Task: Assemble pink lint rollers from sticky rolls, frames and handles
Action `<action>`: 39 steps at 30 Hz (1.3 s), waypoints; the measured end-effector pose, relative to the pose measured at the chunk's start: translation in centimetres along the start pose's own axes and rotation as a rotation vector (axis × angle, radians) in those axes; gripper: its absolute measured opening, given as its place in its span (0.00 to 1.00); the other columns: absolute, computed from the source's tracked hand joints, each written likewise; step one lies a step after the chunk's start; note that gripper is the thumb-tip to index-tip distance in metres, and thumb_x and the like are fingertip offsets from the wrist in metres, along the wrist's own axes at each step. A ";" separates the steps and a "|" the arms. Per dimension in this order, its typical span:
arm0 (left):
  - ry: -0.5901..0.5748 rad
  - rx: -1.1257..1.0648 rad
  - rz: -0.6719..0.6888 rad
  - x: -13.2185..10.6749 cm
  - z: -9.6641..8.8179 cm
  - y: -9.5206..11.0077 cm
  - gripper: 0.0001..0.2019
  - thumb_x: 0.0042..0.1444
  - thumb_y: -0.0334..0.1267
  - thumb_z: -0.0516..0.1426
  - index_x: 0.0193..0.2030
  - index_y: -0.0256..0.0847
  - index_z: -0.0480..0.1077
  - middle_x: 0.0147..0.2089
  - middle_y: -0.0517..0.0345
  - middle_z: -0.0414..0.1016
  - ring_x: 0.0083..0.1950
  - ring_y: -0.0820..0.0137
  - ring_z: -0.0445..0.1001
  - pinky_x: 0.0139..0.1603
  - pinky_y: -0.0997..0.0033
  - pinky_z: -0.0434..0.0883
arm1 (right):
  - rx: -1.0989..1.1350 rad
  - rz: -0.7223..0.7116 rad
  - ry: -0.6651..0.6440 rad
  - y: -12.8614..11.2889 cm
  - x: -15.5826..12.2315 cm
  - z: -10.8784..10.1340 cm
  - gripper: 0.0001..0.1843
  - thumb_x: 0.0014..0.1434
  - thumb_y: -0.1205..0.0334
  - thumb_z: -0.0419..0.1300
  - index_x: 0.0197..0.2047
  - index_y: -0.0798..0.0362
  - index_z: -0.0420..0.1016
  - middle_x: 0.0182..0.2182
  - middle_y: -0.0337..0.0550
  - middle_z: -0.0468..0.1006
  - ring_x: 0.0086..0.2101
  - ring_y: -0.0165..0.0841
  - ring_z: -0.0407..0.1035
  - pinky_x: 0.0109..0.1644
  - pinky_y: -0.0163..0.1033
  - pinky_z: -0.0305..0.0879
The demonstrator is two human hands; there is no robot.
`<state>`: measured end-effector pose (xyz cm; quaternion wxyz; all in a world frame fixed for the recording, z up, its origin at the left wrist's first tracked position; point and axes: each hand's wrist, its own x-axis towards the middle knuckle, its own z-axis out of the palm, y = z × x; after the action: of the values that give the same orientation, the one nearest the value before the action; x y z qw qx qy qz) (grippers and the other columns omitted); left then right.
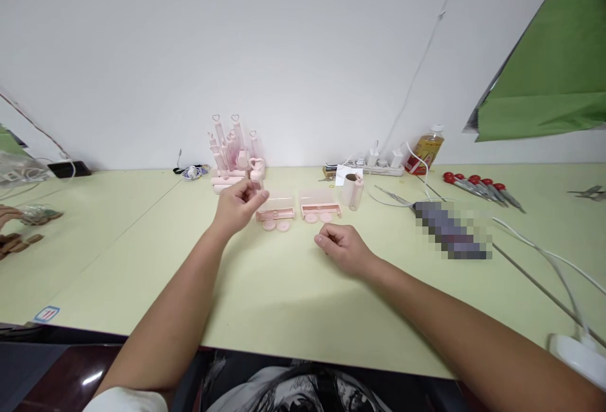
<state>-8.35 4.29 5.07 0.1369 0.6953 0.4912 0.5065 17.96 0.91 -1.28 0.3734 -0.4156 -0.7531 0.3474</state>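
Note:
My left hand [239,207] is closed around a small pink tube with a curled top [257,167], held upright above the table. Just right of that hand lies a pink tray with a clear cover [275,214], two pink discs [276,226] in front of it. A second such tray [320,211] stands beside it, also with two round discs [318,217] at its front edge. My right hand [343,249] rests on the table in front of that second tray, its fingers curled into a loose fist with nothing showing in it.
Pink heart-topped wands [230,144] cluster by the wall. A cardboard roll [350,188] stands beside a clear pink tube [358,194]. Rightward are a blurred dark object [449,232], red-capped tools [478,186], a drink bottle [426,149] and cables. Another person's hand [8,215] is at far left.

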 end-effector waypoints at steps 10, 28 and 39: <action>-0.238 0.361 -0.377 1.4 -3.0 -4.1 0.15 0.48 0.50 0.60 0.27 0.39 0.68 0.25 0.60 0.68 0.26 0.70 0.67 0.26 0.71 0.61 | -0.007 0.011 -0.008 0.1 0.0 -0.1 0.17 0.60 0.53 0.55 0.23 0.52 0.61 0.18 0.34 0.62 0.22 0.28 0.55 0.27 0.35 0.51; -0.236 0.541 -0.382 1.5 -0.2 -7.8 0.15 0.51 0.47 0.60 0.40 0.38 0.74 0.33 0.55 0.76 0.34 0.66 0.73 0.30 0.71 0.60 | -0.012 0.016 -0.034 0.1 0.0 0.0 0.16 0.60 0.54 0.55 0.24 0.52 0.63 0.19 0.34 0.64 0.23 0.28 0.56 0.27 0.35 0.51; -0.239 0.511 -0.405 1.4 0.9 -8.5 0.16 0.51 0.47 0.59 0.41 0.39 0.75 0.37 0.53 0.78 0.37 0.65 0.73 0.32 0.72 0.62 | -0.015 0.030 -0.057 0.4 0.1 -0.1 0.15 0.60 0.54 0.55 0.24 0.52 0.63 0.19 0.34 0.64 0.22 0.28 0.56 0.27 0.35 0.51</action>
<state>-12.18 9.80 -0.34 0.1127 0.6500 0.7106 0.2447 18.14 1.15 -1.59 0.3435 -0.4195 -0.7597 0.3590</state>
